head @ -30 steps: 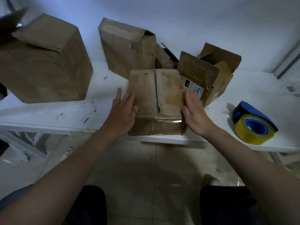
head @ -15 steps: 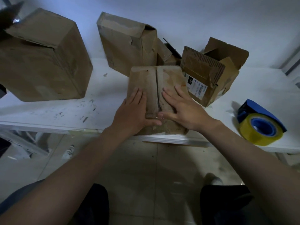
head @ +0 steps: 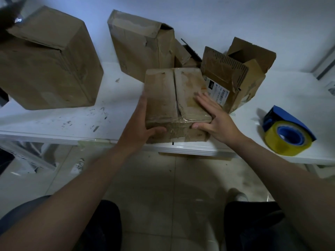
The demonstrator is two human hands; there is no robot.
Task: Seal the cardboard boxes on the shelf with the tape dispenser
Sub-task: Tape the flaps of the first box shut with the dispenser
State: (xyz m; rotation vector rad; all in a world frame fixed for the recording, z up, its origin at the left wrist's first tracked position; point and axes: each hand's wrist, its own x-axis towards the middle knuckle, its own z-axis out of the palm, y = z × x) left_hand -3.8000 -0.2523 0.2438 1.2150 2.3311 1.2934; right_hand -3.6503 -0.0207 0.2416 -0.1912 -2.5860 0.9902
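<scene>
1. Gripping the near-left corner of the small box [head: 161,95], your left hand [head: 139,127] has its thumb on the front face and its fingers along the left side. Your right hand [head: 215,124] lies flat with spread fingers on the right flap, thumb against the front face. The hands are apart, one at each near corner.
2. Off to your right, the tape dispenser [head: 288,134] lies on the shelf [head: 54,124], well apart from your right hand.
3. The small box sits at the shelf's front edge. Its worn, creased cardboard looks soft and probably light, so expect the flaps to dent. Hold it by the side walls near the corners; the glossy tape at the near edge may be slippery.
4. Its long axis runs straight away from you, and the seam [head: 175,91] between the flaps follows it.
5. Farther back, an open box [head: 233,77] stands just beside its right side, a tall box [head: 141,46] behind it, and a large box [head: 45,60] far left.
</scene>
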